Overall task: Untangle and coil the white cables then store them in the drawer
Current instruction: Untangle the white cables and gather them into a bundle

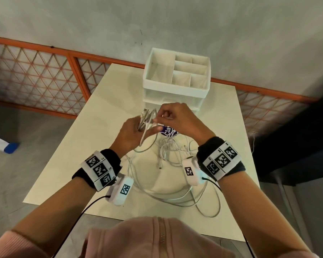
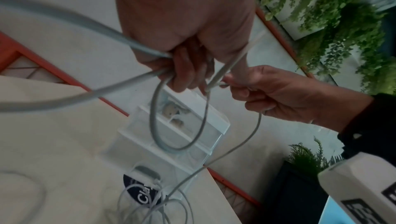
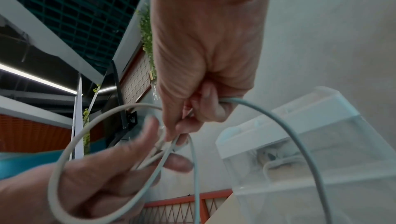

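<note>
My left hand (image 1: 145, 125) grips a small coil of white cable (image 1: 147, 116) above the table's middle; its loops (image 2: 157, 131) hang below the curled fingers (image 2: 186, 77). My right hand (image 1: 158, 120) pinches the same cable's strand right beside the coil, and the strand (image 3: 278, 126) arcs away from its fingers (image 3: 205, 105). A tangle of more white cables (image 1: 168, 155) lies on the table under both hands, trailing toward the front edge. The white drawer unit (image 1: 175, 84) stands behind the hands, its clear drawers (image 2: 193, 143) pushed in.
The white table (image 1: 93, 127) ends close to my body at the front. A round purple sticker (image 1: 168, 132) lies under the tangle. The drawer unit's top tray (image 1: 186, 71) has several open compartments. An orange lattice railing (image 1: 45, 75) runs behind the table.
</note>
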Action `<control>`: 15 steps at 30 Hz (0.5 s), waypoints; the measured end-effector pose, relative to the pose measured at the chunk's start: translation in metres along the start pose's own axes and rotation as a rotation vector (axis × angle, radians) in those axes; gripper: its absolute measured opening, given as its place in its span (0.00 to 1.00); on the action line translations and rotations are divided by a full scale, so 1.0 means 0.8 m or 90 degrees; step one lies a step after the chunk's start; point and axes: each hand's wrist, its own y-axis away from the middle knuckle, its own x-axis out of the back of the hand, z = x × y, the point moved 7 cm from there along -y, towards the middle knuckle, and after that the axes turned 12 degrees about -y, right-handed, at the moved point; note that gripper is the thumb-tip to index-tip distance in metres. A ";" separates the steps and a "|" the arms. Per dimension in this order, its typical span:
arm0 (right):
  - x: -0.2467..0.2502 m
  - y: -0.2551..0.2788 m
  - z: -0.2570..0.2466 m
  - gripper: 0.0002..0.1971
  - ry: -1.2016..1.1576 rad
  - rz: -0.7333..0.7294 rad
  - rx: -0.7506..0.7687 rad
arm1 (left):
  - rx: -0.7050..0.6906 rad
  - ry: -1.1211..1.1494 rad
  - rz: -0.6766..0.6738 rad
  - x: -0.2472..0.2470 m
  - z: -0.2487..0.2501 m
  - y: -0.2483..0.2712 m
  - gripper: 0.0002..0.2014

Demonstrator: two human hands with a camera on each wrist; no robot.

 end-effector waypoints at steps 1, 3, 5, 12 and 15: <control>-0.001 0.001 0.002 0.08 -0.043 0.002 -0.013 | -0.011 -0.012 -0.016 -0.003 -0.003 0.002 0.11; 0.005 0.005 0.012 0.09 -0.099 0.005 -0.046 | -0.044 -0.017 -0.021 -0.001 0.000 0.007 0.13; 0.015 0.010 0.028 0.14 -0.097 0.004 -0.080 | -0.052 -0.010 0.031 0.014 0.004 0.007 0.09; 0.014 0.029 0.132 0.06 0.031 -0.129 -0.148 | -0.052 -0.001 0.320 0.082 -0.026 -0.007 0.08; 0.005 0.030 0.164 0.02 0.043 -0.115 -0.169 | -0.067 -0.054 0.346 0.085 -0.029 -0.005 0.11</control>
